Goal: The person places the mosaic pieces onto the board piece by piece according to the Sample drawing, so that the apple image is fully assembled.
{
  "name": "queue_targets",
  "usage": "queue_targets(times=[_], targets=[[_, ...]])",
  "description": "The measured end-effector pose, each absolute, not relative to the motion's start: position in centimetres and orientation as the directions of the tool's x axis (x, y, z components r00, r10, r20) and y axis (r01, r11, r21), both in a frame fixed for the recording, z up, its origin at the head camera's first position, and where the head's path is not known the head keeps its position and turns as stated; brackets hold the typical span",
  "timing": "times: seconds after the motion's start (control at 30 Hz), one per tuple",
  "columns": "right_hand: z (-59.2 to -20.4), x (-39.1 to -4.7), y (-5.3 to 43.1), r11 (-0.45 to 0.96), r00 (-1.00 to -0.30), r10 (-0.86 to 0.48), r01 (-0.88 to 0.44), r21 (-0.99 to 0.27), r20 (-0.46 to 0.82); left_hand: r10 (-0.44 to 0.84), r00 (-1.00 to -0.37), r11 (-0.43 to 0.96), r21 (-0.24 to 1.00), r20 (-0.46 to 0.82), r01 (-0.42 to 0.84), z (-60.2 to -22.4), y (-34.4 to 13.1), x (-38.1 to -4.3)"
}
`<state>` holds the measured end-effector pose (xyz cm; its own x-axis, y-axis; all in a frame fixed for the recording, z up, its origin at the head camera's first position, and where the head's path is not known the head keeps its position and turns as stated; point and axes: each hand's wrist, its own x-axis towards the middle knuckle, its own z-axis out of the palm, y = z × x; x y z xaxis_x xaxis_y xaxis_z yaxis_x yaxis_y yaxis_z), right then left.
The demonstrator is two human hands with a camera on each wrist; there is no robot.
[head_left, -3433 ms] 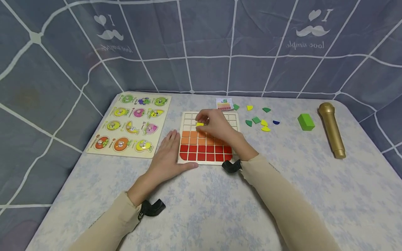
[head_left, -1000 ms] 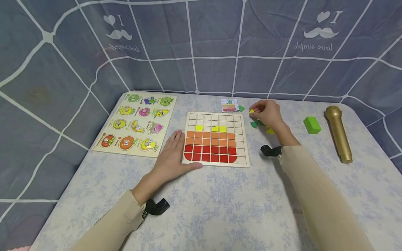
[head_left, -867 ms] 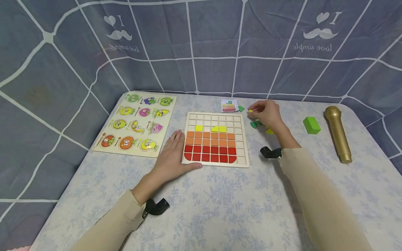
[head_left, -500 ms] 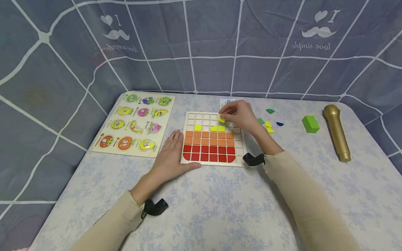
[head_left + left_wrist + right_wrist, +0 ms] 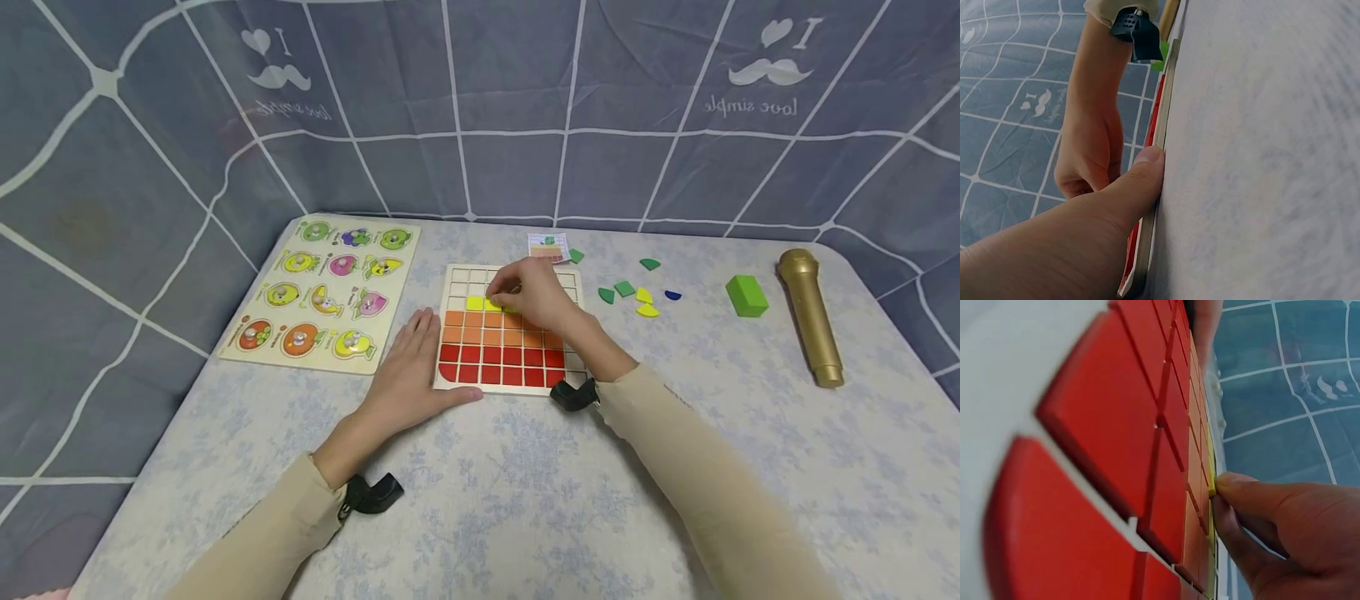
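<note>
A wooden grid board [image 5: 458,277] lies on the table, its lower rows filled with red tiles [image 5: 491,357] and orange tiles [image 5: 472,335]. My left hand [image 5: 405,375] rests along the board's left side with its fingers straight and its thumb at the near edge. Over the yellow row, my right hand [image 5: 534,293] pinches a yellow tile [image 5: 1212,482] between thumb and fingers, low against the board. Immediately left of it sits another yellow tile [image 5: 475,303]. The right hand hides part of the yellow row and the cells behind it.
Right of the board lie loose green, yellow and blue pieces [image 5: 625,288]. A small pattern card [image 5: 548,247] is behind it. Farther right are a green block [image 5: 747,296] and a gold microphone-shaped object [image 5: 812,318]. A fruit puzzle board [image 5: 318,292] lies at left.
My right hand has carried a yellow tile from the loose pieces leftward to the board, and now has it low in the yellow row. The left hand has stayed put.
</note>
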<state>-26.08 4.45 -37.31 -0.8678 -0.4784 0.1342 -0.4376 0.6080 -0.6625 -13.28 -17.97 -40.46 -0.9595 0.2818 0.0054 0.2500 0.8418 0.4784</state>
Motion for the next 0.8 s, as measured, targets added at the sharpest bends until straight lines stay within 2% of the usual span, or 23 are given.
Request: queue_targets(times=[0.37, 0.8], targets=[[-36.6, -25.0, 6.8, 0.584, -0.859, -0.464, -0.480, -0.654, 0.216, 0.275, -0.961, 0.844, 0.479, 0.001, 0.242, -40.3, -17.9, -13.3], [-36.2, -23.7, 15.0, 0.673, -0.926, -0.319, -0.372, -0.639, 0.203, 0.286, -0.958, 0.841, 0.477, 0.011, 0.256, -40.2, -17.7, -13.1]])
